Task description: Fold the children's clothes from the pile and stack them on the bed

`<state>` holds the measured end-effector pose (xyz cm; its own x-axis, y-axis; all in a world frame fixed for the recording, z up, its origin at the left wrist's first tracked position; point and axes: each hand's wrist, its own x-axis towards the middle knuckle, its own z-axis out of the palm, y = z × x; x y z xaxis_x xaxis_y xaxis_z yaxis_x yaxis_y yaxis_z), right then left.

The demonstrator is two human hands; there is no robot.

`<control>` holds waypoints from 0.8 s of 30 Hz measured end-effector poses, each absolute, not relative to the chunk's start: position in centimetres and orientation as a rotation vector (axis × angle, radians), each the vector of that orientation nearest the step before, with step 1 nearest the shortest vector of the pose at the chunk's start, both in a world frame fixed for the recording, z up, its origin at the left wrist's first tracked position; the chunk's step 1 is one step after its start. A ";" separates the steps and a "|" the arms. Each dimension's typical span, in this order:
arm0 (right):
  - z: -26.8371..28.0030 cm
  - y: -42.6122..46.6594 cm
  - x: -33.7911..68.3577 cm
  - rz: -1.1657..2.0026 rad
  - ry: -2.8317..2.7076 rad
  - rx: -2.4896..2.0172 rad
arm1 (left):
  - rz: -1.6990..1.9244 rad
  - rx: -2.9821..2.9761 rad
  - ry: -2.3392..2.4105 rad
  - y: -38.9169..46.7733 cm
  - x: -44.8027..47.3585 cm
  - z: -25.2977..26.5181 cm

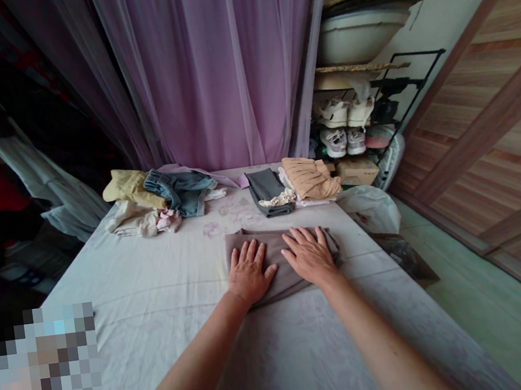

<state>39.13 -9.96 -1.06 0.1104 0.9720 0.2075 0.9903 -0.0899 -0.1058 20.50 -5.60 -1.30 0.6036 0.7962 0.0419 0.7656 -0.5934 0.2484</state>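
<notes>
While both your palms lie flat on the gray-brown garment (287,280), the step in hand looks like pressing and smoothing a folded piece. The garment sits on the white patterned sheet (155,265), right under your hands. Left hand (248,272): palm down on the garment's left part, fingers spread and fairly straight, thumb held out to the side, nothing gripped. Right hand (310,255): same on the garment's right part, fingers fanned, also just resting on the cloth, no pinch. The next move, as far as I can judge, calls for a light outward stroke to even the surface, or for getting fingertips under an edge if another fold is wanted; pushing too hard could drag the layers askew. Garment look: plain, matte, low and roughly rectangular, wider than deep; fabric seems thin and soft. A small bump stands up on its far edge, left of the middle; its right end shows loose, stepped layers, not squared off; its near edge runs slightly crooked. Type of garment: can't tell. Beyond the garment lies a folded dark gray cloth (266,188), with a peach garment (310,177) beyond it to the right, and blue denim (181,192) beyond it to the left.
</notes>
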 end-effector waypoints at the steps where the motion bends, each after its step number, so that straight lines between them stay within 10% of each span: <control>1: -1.3 -9.9 39.2 -0.119 -1.953 -2.168 | 0.227 2.623 1.298 -5.6 20.5 -1.3; 15: 1.0 -9.4 40.6 -0.114 -1.913 -2.191 | 0.730 2.277 1.482 -2.9 15.8 -2.0; 24: -0.2 -8.8 46.9 0.280 -1.120 -2.448 | 0.383 1.666 1.512 0.7 14.7 0.1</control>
